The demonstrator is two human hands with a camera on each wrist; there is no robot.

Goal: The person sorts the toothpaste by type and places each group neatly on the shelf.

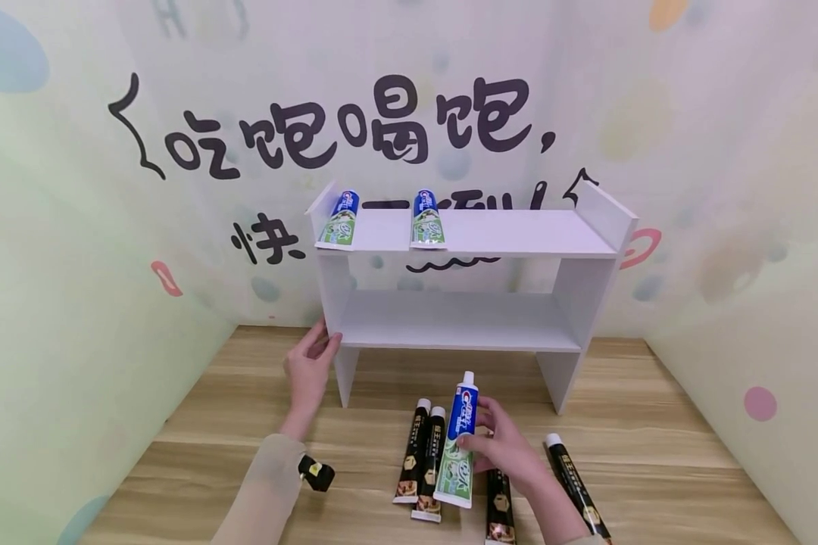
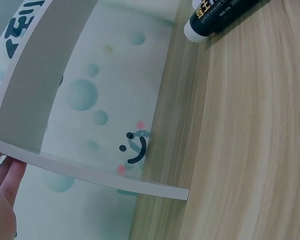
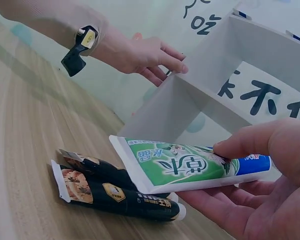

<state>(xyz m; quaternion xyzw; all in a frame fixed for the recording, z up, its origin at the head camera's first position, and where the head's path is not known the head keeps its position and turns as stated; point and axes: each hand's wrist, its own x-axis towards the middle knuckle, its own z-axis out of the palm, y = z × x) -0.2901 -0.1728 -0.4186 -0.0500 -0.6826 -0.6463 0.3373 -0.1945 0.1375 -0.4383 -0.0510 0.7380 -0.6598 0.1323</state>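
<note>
Head: we are seeing a wood-grain table, white shelf, wall lettered 吃饱喝饱; right hand is pinching a blue-green toothpaste tube above the table, left hand gripping the shelf's side. Left wrist: we are noting a black tube marked 王. Right wrist: we are reading 水晶 on the toothpaste tube.

Toothpaste tube blue and green; shelf white; tabletop wood-grained.

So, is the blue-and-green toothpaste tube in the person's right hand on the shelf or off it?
Off: the right hand holds the toothpaste tube above the wooden tabletop, in front of the white shelf.
</note>
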